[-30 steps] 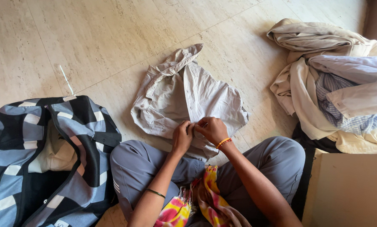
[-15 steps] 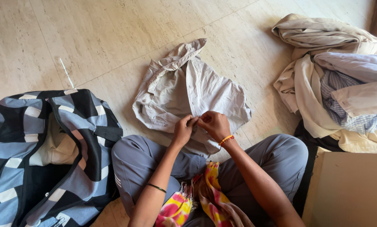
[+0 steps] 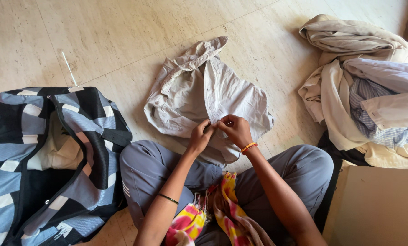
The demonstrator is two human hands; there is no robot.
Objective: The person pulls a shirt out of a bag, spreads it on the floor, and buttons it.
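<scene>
On the floor before the crossed legs lies a pale grey shirt (image 3: 204, 102), its front edge pinched between both hands. If that small pinch slips, the placket could spring apart. Left hand (image 3: 199, 135) and right hand (image 3: 236, 130) meet, fingertips closed on the cloth; a patterned bag (image 3: 53, 155) lies well apart.

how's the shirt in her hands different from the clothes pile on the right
The beige shirt lies alone, spread on the floor before the knees; the clothes pile is several garments heaped together. The shirt is pinched at its front edge by the left hand and right hand; the pile goes untouched. The shirt is plain; the pile includes a blue checked piece. Both are mostly pale and crumpled.
</scene>
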